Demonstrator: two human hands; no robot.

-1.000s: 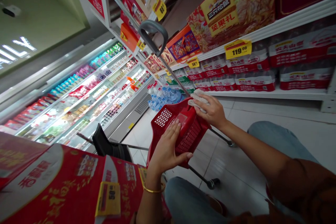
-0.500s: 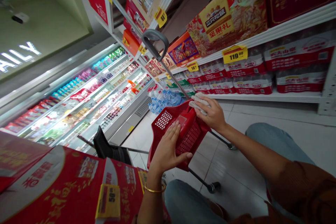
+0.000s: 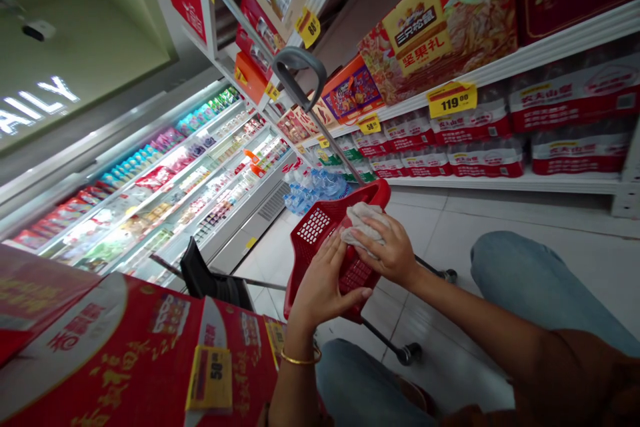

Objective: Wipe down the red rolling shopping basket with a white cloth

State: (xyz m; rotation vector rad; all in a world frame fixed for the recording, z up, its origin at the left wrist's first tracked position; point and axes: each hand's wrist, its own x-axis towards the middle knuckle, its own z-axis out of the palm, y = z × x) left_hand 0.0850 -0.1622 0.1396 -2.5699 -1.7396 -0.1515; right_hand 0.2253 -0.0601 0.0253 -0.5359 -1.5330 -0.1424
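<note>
Low in front of me is a red plastic shopping basket (image 3: 311, 227) on wheels, with perforated sides and a tall metal pole. A grey loop handle (image 3: 300, 73) tops the pole. My right hand (image 3: 393, 252) presses a crumpled whitish cloth (image 3: 367, 223) against the basket's side. My left hand (image 3: 325, 283), with a gold bangle (image 3: 301, 359) at the wrist, lies on the basket with fingers stretched and thumb apart. Its fingertips are close to the cloth. Part of the basket's side is hidden behind both hands.
Shelves with packed bottles (image 3: 425, 161) and gift boxes (image 3: 445, 20) line the right. Red cartons (image 3: 115, 347) stand close on the left, beside a black chair-like object (image 3: 210, 280). Blue-capped water bottles (image 3: 315, 188) sit behind the basket. A lit refrigerated case (image 3: 165, 207) runs along the back.
My right hand has moved the cloth from the basket's upper rim down and left across its side, nearer my left hand. My left hand stays almost in place.
</note>
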